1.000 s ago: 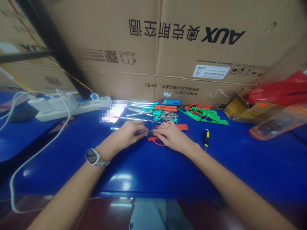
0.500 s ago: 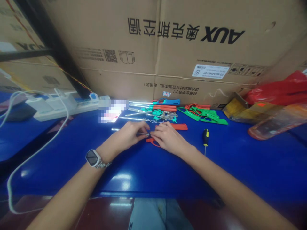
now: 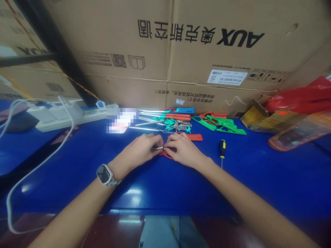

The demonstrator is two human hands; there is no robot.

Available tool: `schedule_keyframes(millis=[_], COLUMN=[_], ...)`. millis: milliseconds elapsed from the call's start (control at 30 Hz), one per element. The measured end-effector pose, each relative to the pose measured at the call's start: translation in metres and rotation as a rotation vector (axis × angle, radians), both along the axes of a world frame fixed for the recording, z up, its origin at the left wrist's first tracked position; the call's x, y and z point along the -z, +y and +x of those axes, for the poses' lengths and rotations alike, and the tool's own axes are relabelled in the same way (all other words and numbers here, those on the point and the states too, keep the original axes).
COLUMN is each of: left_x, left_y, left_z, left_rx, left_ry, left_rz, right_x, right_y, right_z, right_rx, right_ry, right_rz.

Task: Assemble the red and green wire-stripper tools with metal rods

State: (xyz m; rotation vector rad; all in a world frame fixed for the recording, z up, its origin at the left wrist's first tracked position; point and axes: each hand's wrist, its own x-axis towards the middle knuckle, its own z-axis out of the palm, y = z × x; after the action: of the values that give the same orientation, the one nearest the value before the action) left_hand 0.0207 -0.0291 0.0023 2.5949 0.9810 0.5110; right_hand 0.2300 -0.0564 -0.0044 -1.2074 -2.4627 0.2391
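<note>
My left hand [image 3: 144,147] is closed, thumb and fingers pinching a thin metal tube [image 3: 158,148] that points right. At the tube's right end, the fingertips of my right hand [image 3: 182,148] are pinched together; the small part between them is hidden. Under my right fingers lies a red lighter handle shell [image 3: 165,154], partly covered. Just beyond that hand is another orange-red shell [image 3: 196,137]. A bit of teal plastic [image 3: 144,134] shows behind my left hand. Farther back are several metal lighter tubes [image 3: 150,112] with teal parts [image 3: 169,122] and a blue handle [image 3: 183,110].
Green handle shells [image 3: 230,125] lie at the back right. A yellow-black screwdriver [image 3: 222,148] rests right of my hands. A power strip [image 3: 54,122] with a white cable is at left, beside a blurred bright screen [image 3: 121,120]. A large cardboard box [image 3: 191,72] walls off the back.
My left hand has shifted slightly right and turned. The tube end that stuck out at its left is no longer visible, and teal plastic now shows there. My right hand has barely moved.
</note>
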Motion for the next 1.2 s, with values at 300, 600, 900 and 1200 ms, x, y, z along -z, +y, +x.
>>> schedule_keyframes(millis=[300,600,900,1200], left_x=[-0.001,-0.008,-0.001,0.004], left_y=[0.007,0.01,0.009,0.01], left_z=[-0.007,-0.015,-0.012,-0.011], left_rx=[-0.01,0.03,0.034,0.046], left_ry=[-0.016,0.058,0.006,-0.002], left_rz=[0.05,0.096,0.069,0.083], right_x=[0.002,0.004,0.001,-0.005], right_y=[0.001,0.003,0.002,0.001], right_z=[0.001,0.001,0.001,0.001], right_rx=[0.02,0.019,-0.014,-0.06], right_ry=[0.004,0.047,0.047,-0.037], right_rz=[-0.007,0.004,0.031,0.056])
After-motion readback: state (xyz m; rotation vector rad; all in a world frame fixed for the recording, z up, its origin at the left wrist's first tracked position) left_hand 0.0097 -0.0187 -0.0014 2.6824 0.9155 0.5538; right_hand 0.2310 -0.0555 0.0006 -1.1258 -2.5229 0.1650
